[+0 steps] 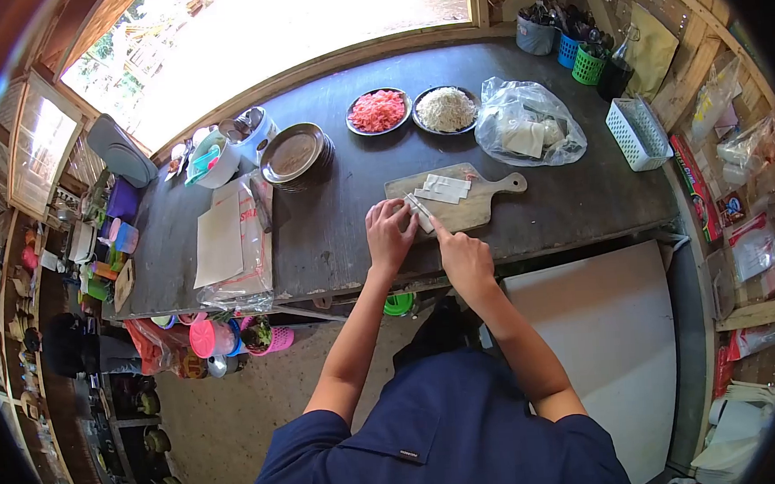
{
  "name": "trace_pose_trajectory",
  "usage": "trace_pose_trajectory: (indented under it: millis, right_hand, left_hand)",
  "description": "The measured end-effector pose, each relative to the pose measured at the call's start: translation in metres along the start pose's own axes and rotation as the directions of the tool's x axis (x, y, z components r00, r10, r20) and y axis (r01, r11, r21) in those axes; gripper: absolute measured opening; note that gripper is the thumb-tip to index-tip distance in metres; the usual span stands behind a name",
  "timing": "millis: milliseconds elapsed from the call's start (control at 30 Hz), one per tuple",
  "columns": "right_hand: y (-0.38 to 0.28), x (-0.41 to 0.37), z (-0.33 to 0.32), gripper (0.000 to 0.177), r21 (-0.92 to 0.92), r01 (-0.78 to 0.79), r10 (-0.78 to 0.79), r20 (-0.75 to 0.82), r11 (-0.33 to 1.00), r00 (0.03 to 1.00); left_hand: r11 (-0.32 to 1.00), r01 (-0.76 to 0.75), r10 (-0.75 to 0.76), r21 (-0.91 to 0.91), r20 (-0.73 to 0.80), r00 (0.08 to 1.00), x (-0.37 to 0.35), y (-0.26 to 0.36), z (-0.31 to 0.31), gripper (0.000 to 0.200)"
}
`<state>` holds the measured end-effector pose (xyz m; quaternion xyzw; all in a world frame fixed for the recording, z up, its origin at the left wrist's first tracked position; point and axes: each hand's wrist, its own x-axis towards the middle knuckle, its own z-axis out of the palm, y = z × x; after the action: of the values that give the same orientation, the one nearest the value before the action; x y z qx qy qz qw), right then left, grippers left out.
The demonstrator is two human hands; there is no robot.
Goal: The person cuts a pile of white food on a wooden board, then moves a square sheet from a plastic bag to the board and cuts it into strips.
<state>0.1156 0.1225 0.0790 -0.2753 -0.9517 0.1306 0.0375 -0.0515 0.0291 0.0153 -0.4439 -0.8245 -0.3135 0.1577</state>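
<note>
Pale flat strips point(445, 188) lie overlapping on a wooden cutting board point(476, 212) with a round handle. My left hand point(389, 235) is at the board's left edge, fingers bent and closed on the end of a white strip point(418, 212). Close by on the right, my right hand point(467, 265) is curled, its index finger stretched along toward the same strip. A thin dark line runs along the strip between both hands; what the right hand grips is hidden under its fingers, and I cannot tell what it is.
Behind the board stand a plate of red shreds point(378, 112), a plate of pale shreds point(444, 111) and a plastic bag point(529, 122) with pale pieces. Stacked brown plates point(293, 152) and a knife point(261, 205) on paper are left. A white basket point(638, 134) stands right.
</note>
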Motion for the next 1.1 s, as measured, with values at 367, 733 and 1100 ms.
trace_pose_trajectory:
  millis: [367,733,1100]
  right_hand:
    - [-0.007,0.005,0.0,0.065,-0.092,0.016,-0.011,0.056,0.996,0.998]
    - [-0.011,0.039,-0.017,0.05,-0.136,0.094,-0.072,0.156,0.986,0.985]
    - [-0.003,0.003,0.02,0.065,-0.153,0.061,-0.059,0.015,0.986,0.998]
  left_hand:
    - [1.0,-0.006,0.007,0.012,-0.026,1.0,0.0,-0.005,0.003,0.034]
    - [1.0,0.005,-0.004,0.015,-0.04,0.999,-0.002,-0.004,0.004,0.036]
    - [0.997,0.01,-0.009,0.081,-0.005,1.0,-0.004,0.003,0.002,0.044]
